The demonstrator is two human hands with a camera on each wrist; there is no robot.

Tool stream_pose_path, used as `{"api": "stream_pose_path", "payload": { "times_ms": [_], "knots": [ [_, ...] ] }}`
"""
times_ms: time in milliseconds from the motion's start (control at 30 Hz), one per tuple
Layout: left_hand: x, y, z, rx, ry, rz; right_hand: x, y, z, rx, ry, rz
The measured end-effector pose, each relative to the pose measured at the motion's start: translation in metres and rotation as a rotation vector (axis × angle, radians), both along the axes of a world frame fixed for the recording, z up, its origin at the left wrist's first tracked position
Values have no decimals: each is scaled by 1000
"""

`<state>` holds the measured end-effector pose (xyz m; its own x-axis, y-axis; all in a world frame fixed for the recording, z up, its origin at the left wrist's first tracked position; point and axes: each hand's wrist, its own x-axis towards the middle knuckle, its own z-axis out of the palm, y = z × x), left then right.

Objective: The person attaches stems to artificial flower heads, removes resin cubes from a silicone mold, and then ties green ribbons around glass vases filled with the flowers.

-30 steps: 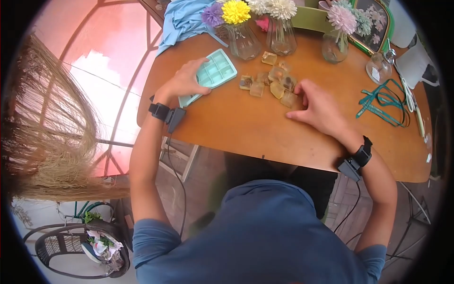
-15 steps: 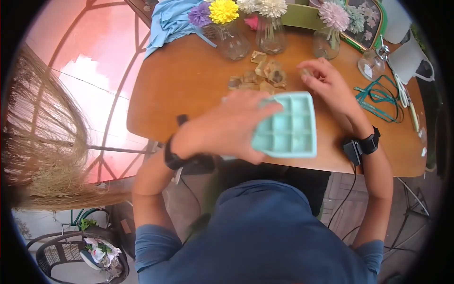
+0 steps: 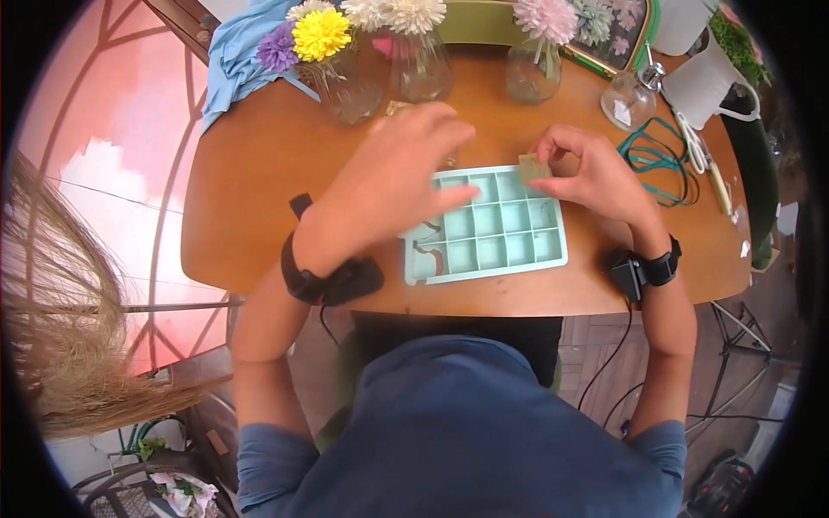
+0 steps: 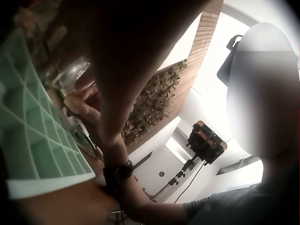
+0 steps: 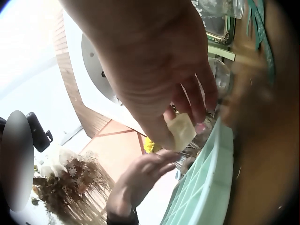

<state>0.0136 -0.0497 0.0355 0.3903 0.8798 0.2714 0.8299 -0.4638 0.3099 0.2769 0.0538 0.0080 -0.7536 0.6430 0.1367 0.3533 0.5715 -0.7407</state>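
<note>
A mint-green compartment tray [image 3: 490, 250] lies on the table in front of the person. The right hand [image 3: 596, 177] pinches a pale yellowish cube [image 3: 533, 168] between thumb and fingers at the tray's upper right corner. In the right wrist view the cube [image 5: 181, 131] shows between the fingertips, beside the tray [image 5: 206, 187]. Over the tray's upper left part, the left hand [image 3: 393, 173] hovers with extended, blurred fingers, holding nothing visible. It hides most of the cubes behind it; one cube [image 3: 397, 108] peeks out above.
Glass vases with flowers [image 3: 350, 91] stand along the back, a blue cloth [image 3: 242, 65] at the back left. On the right lie a green ribbon [image 3: 661, 160] and a white cord near a glass bottle [image 3: 626, 102] and a white pitcher [image 3: 704, 86].
The tray, earlier gripped by the left hand, has come from the left to the middle and now lies on the table, let go. The right hand has picked up a cube and brought it over the tray.
</note>
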Motion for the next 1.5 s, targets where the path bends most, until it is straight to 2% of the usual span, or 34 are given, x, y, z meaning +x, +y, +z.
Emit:
{"api": "stream_pose_path", "payload": {
  "times_ms": [67,133,333,567,867,967,1033,1133,1267,1500],
  "knots": [
    [-13,12,-7,13,43,89,-2,4,1,115,-65,36],
    [-19,23,-18,35,66,71,0,4,-2,222,-105,57],
    [-22,35,-30,19,23,40,0,-3,7,266,-102,84],
    [-30,32,-35,-35,-156,-20,-1,1,6,142,-152,116],
    [-30,32,-30,69,-337,-29,-1,3,4,53,-163,75],
    [-28,31,-26,-27,-469,-75,-2,4,0,47,-161,71],
    [-25,32,-32,-147,-665,-98,-1,5,-1,13,-137,61],
    [-18,33,-34,-300,-873,-131,-3,3,5,-150,-131,3],
    [-13,30,-40,-449,-1097,-149,-1,7,-2,-193,-125,-72],
    [-10,26,-33,-700,-1230,-150,-3,11,-8,-155,-164,-100]
  ]
}}
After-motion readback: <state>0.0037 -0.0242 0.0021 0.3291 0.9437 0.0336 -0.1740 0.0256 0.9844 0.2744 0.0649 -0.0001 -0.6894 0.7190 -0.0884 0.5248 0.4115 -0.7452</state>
